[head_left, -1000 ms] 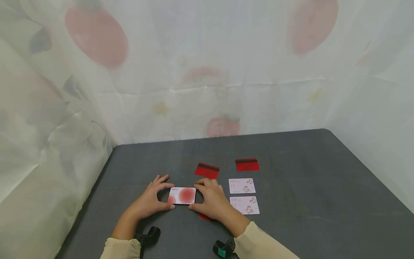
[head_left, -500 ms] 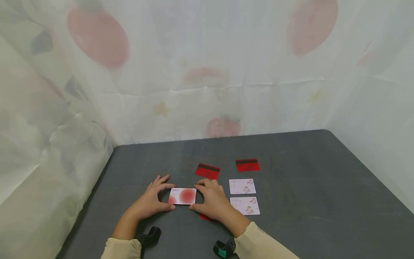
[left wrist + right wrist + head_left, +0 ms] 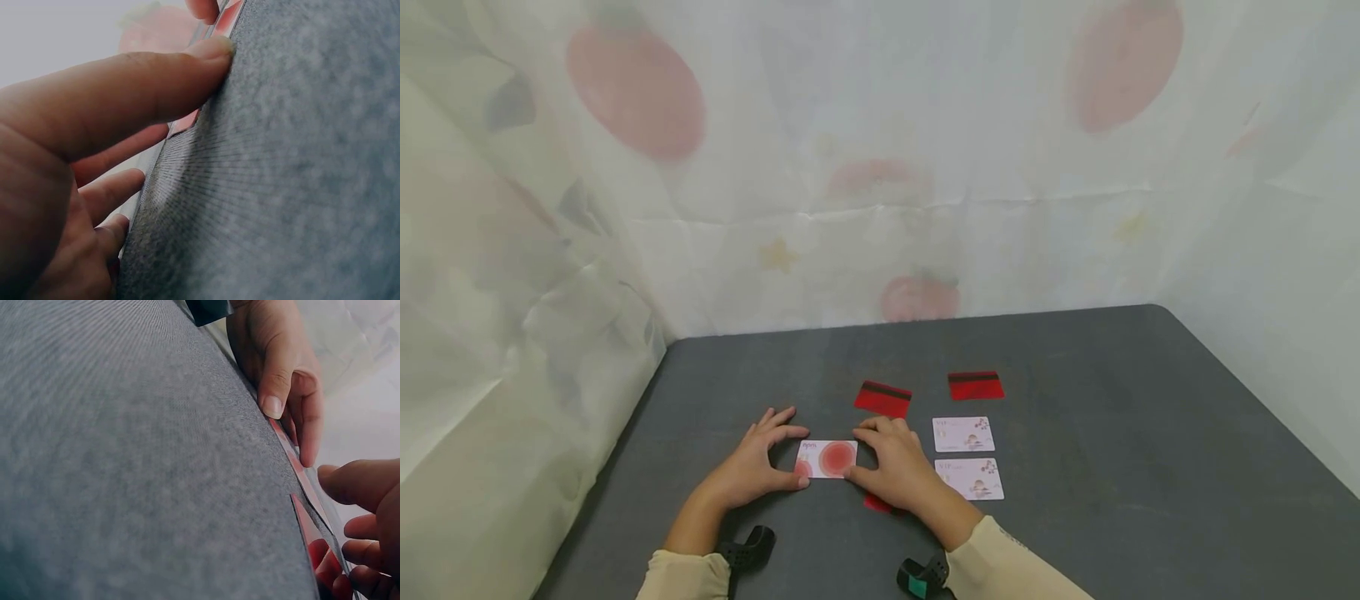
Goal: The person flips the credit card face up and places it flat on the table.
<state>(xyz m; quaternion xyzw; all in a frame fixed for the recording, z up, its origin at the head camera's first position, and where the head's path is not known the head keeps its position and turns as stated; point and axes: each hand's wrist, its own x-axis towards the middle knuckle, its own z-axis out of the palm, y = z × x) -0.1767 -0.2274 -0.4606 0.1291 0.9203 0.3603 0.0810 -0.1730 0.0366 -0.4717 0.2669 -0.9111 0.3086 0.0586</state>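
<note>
A white card with a red circle (image 3: 835, 459), marked "April" in the head view, lies on the dark table between both hands. My left hand (image 3: 756, 467) has its thumb and index finger at the card's left corners. Opposite it, my right hand (image 3: 895, 462) pinches around the right corners with thumb and index finger. In the right wrist view the same white-and-red card (image 3: 299, 467) appears almost edge-on, the left thumb at its far end. Under the right hand a red card (image 3: 876, 502) shows only partly, the rest hidden.
Two pale pink VIP cards (image 3: 963, 434) lie one below the other to the right. Behind them is a red card with a black stripe (image 3: 975, 385), and a second striped red card (image 3: 883, 399) lies behind the right hand. A printed curtain (image 3: 1000, 167) borders the table.
The white-and-red card sits slightly lower in view, and its dark lower edge shows less. Both hands have barely moved; the whole head view has shifted a little.
</note>
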